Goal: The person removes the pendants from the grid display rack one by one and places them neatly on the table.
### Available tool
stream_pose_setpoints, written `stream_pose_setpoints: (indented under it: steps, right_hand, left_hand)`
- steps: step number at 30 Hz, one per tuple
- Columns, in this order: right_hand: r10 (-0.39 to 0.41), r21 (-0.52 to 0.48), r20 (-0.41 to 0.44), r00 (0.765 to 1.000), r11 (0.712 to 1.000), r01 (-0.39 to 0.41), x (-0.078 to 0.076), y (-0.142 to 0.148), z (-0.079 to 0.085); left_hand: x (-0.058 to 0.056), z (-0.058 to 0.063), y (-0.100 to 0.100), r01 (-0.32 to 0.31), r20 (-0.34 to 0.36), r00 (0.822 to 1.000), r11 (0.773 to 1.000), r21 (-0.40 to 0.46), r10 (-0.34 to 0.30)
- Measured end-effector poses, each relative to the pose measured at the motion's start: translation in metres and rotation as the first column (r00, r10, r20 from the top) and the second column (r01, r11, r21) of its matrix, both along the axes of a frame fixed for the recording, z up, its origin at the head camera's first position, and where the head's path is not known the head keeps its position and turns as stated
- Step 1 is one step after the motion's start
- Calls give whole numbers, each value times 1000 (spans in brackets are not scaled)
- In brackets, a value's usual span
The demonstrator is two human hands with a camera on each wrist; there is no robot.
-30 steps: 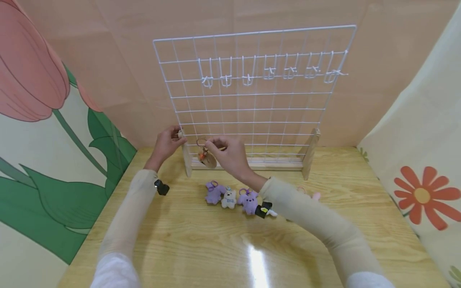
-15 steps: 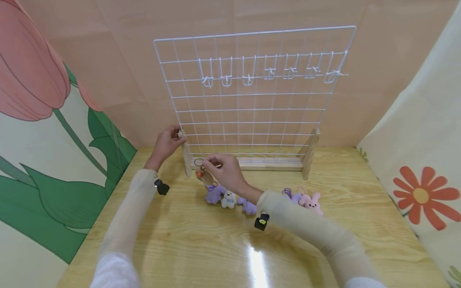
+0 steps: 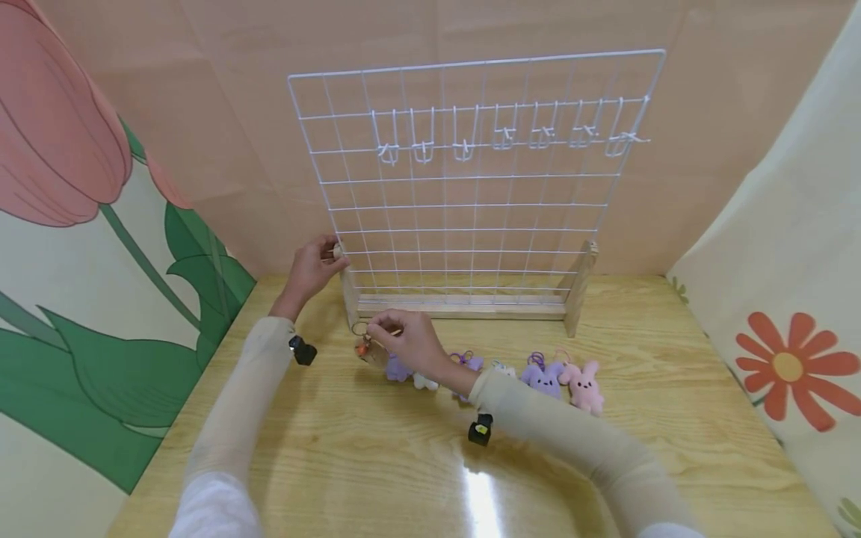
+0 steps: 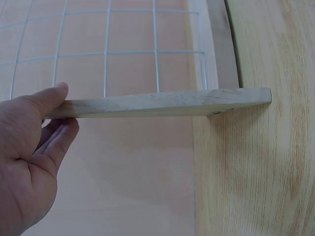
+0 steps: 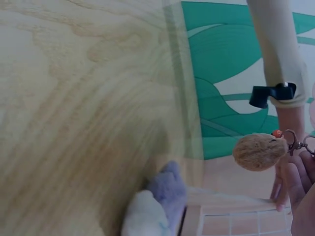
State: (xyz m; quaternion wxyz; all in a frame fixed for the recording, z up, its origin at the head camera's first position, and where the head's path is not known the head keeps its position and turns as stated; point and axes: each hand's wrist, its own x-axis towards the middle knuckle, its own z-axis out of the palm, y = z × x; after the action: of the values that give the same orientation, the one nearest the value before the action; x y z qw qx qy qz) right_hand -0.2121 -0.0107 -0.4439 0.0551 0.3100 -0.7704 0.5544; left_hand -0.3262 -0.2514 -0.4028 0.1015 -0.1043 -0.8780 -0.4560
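Observation:
My left hand pinches the top of the wooden side post of a white wire grid rack, thumb on one face and fingers on the other. With thumb and fingers my right hand holds a furry brown plush keychain by its metal ring; an orange bit sits near its clasp. The keychain hangs over the table, left of a row of plush keychains. In that row a purple one and a white one are partly covered by my right hand and wrist.
Several white hooks hang along the rack's upper part. Farther right in the row lie a purple bunny keychain and a pink bunny keychain. The wooden table stands against printed cloth backdrops.
My right hand has come down and toward me from in front of the rack, shifting slightly left, with the brown keychain in its grip. The left hand stays on the post.

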Motion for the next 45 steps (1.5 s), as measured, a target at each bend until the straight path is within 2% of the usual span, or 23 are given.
stream_pose_setpoints:
  steps: [10, 23, 30, 36, 45]
  right_hand:
    - [-5, 32, 45, 999, 999, 4, 6, -12, -23]
    - [61, 131, 86, 994, 989, -72, 3, -17, -40]
    - [76, 169, 102, 992, 981, -92, -2, -15, -47]
    - [86, 170, 72, 994, 981, -97, -10, -13, -52]
    - [21, 236, 59, 998, 971, -34, -23, -10, -58]
  left_hand:
    - [0, 0, 0, -2, 5, 1000, 1000, 6, 2]
    - [0, 0, 1, -2, 14, 1000, 1000, 16, 1]
    - [0, 1, 0, -2, 22, 1000, 1000, 14, 1]
    - [0, 0, 1, -6, 20, 1000, 1000, 8, 6]
    - [1, 0, 1, -16, 28, 999, 1000, 2, 16]
